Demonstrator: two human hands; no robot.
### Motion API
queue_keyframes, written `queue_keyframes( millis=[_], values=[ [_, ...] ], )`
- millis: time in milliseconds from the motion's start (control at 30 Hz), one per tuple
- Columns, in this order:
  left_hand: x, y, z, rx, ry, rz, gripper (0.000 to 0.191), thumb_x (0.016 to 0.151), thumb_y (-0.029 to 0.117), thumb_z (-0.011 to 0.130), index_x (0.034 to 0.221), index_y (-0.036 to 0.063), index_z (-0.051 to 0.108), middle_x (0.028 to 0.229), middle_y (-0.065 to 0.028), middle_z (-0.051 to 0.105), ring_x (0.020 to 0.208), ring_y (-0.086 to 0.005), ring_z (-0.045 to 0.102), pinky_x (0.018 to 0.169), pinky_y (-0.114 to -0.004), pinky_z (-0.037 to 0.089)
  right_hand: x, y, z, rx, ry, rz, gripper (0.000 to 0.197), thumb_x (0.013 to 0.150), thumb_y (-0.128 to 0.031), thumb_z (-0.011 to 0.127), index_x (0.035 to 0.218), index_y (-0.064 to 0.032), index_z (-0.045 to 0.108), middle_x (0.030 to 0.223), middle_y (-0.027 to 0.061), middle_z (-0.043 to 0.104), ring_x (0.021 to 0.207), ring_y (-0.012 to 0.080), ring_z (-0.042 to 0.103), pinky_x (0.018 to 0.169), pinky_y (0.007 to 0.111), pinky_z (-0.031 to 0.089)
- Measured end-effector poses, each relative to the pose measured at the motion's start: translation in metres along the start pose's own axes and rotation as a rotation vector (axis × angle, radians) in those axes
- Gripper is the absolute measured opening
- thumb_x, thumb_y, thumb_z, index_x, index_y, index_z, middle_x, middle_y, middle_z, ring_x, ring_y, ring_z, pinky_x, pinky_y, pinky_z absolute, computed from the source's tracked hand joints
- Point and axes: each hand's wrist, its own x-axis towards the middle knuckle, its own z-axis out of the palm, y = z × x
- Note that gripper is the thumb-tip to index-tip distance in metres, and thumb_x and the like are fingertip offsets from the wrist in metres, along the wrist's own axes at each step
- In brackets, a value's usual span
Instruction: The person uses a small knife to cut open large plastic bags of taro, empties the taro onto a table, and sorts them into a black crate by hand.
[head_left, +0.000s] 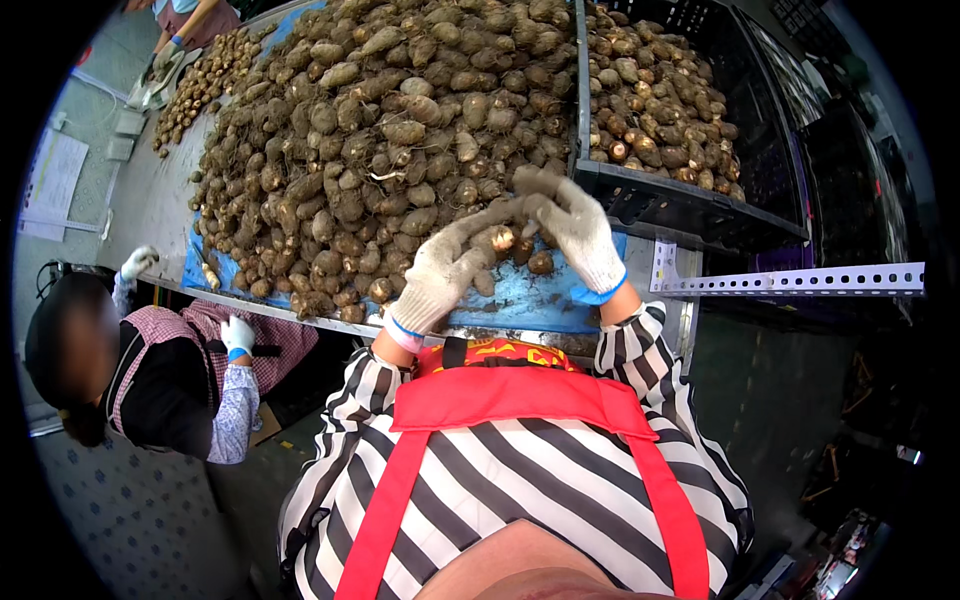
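Observation:
My left hand, in a soiled white knit glove, is at the near edge of a large heap of small brown taro corms. A taro corm with a pale cut end sits between its thumb and fingers. My right hand, gloved alike, is beside it with blurred fingers bent over the left fingertips. Whether anything is in the right hand is hidden. Below the hands, a few loose corms lie on a soil-strewn blue plastic sheet.
A black plastic crate of trimmed corms stands at the right, near a perforated metal angle bar. Left of me is a co-worker in gloves and an apron. Another person handles a smaller pile of corms at the far left.

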Motion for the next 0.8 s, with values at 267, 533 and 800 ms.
queue_keyframes(
  millis=[267, 533, 800],
  values=[
    [-0.003, -0.003, 0.000, 0.116, 0.016, 0.011, 0.062, 0.094, 0.018, 0.058, 0.146, -0.0050, 0.032, 0.118, -0.0130, 0.062, 0.089, -0.0126, 0.064, 0.082, -0.024, 0.050, -0.020, 0.039, 0.024, -0.327, -0.044, 0.028, 0.025, 0.089, -0.020, 0.062, 0.104, -0.0015, 0.069, 0.087, 0.0127, 0.065, 0.084, 0.0197, 0.067, 0.072, 0.032, 0.052],
    [0.003, -0.009, -0.006, -0.111, -0.072, -0.024, 0.063, 0.092, 0.018, 0.063, 0.143, -0.0042, 0.036, 0.120, -0.0129, 0.062, 0.098, -0.0156, 0.064, 0.086, -0.029, 0.052, -0.017, 0.047, 0.009, 0.061, -0.019, 0.277, 0.021, 0.093, -0.011, 0.054, 0.103, 0.0057, 0.061, 0.085, 0.0111, 0.067, 0.060, 0.0156, 0.065, 0.046, 0.025, 0.051],
    [0.006, -0.014, 0.003, -0.253, 0.029, 0.005, 0.053, 0.092, 0.020, 0.064, 0.134, -0.0067, 0.046, 0.124, -0.0137, 0.060, 0.113, -0.0183, 0.059, 0.097, -0.029, 0.047, -0.024, 0.007, 0.016, -0.305, -0.251, 0.402, 0.018, 0.094, -0.012, 0.051, 0.091, 0.0023, 0.062, 0.079, 0.0086, 0.066, 0.056, 0.0128, 0.063, 0.048, 0.023, 0.050]
  ],
)
